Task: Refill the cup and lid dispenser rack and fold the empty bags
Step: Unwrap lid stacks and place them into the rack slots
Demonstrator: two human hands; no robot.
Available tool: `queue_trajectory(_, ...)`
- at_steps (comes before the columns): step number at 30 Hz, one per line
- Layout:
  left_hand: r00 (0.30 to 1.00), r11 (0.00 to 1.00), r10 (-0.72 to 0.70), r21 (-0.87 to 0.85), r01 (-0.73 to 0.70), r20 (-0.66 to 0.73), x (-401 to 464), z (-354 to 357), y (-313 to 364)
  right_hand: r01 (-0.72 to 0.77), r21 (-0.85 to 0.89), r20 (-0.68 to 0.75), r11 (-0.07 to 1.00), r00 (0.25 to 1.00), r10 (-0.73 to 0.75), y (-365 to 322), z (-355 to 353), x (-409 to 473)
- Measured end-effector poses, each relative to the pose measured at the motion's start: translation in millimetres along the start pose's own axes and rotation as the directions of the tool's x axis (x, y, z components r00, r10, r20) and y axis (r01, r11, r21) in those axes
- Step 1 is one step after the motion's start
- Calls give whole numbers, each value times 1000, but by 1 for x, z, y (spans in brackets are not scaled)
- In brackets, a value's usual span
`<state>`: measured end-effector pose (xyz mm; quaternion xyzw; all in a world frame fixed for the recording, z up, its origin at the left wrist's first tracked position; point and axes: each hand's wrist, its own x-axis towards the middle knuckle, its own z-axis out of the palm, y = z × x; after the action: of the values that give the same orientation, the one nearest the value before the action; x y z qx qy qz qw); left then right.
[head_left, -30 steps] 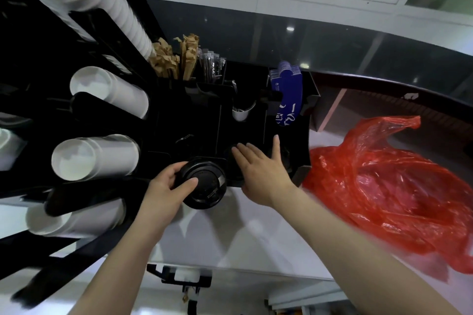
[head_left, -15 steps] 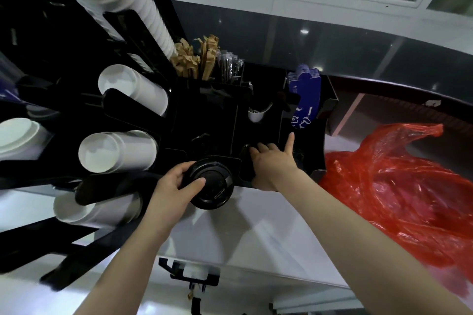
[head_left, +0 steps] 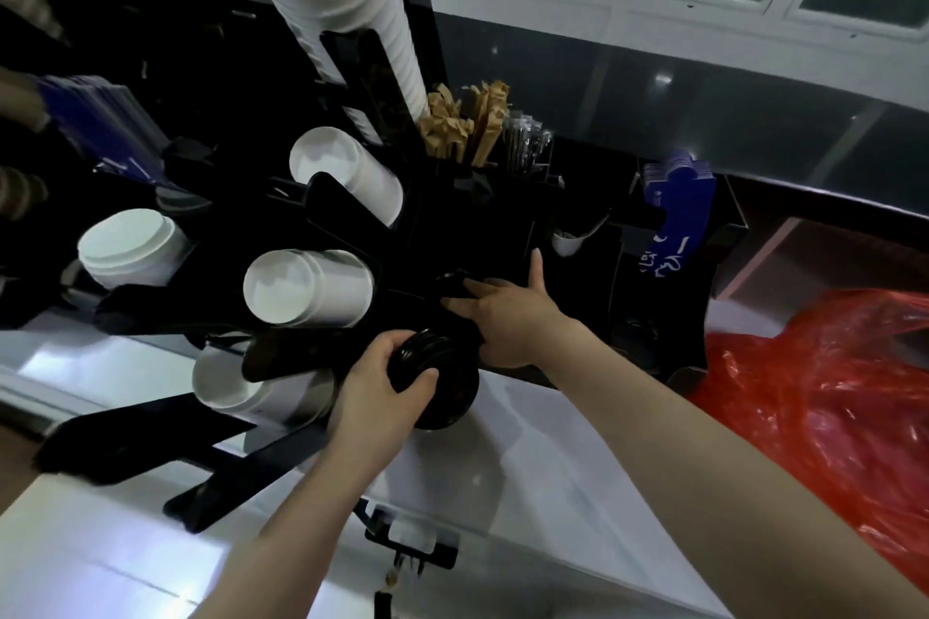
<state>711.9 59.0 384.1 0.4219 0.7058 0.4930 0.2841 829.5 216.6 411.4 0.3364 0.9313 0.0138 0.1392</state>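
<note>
We grip a stack of black lids [head_left: 442, 382] with our left hand [head_left: 374, 395], fingers clenched around its near end, at the black dispenser rack's [head_left: 502, 226] lower front. Our right hand [head_left: 507, 312] lies open-fingered on the lids' far end. White cup stacks [head_left: 306, 289] flank left; a red plastic bag [head_left: 829, 397] sprawls on the counter [head_left: 528, 478] rightward.

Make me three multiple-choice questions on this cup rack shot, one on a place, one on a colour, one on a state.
1. Where is the plastic bag?
A) right of the rack
B) on top of the rack
C) in the left hand

2. What colour are the lids?
A) white
B) black
C) blue

3. What is the left hand doing?
A) hanging free
B) gripping the lids
C) folding a bag

Answers: 1 A, it lies on the counter to the right; 2 B, the stack is black; 3 B, fingers wrap the stack.
</note>
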Motion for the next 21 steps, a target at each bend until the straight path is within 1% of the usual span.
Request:
queue_trajectory(6,1000,1000,0,10,0,25,0,0,-1,-28,-33,53,999,998,30,-10,3,4)
queue_trajectory(9,1000,999,3,34,-4,24,2,-1,0,-33,-27,53,999,998,34,-11,2,2)
queue_trajectory(11,1000,999,12,29,-13,25,3,0,1,-25,-1,24,1000,999,25,-10,0,-2)
queue_trajectory(14,1000,999,24,21,-24,15,4,1,1,-1,100,-115,995,993,12,-6,1,-13)
queue_trajectory(16,1000,1000,23,-1,-23,6,4,3,2,8,210,-223,978,974,40,-1,0,-27)
queue_trajectory(18,1000,1000,16,-25,-16,4,4,5,4,4,317,-323,949,941,104,9,0,-46)
queue_trajectory(21,999,999,14,-50,-12,34,3,9,8,-10,430,-442,903,869,220,34,6,-77)
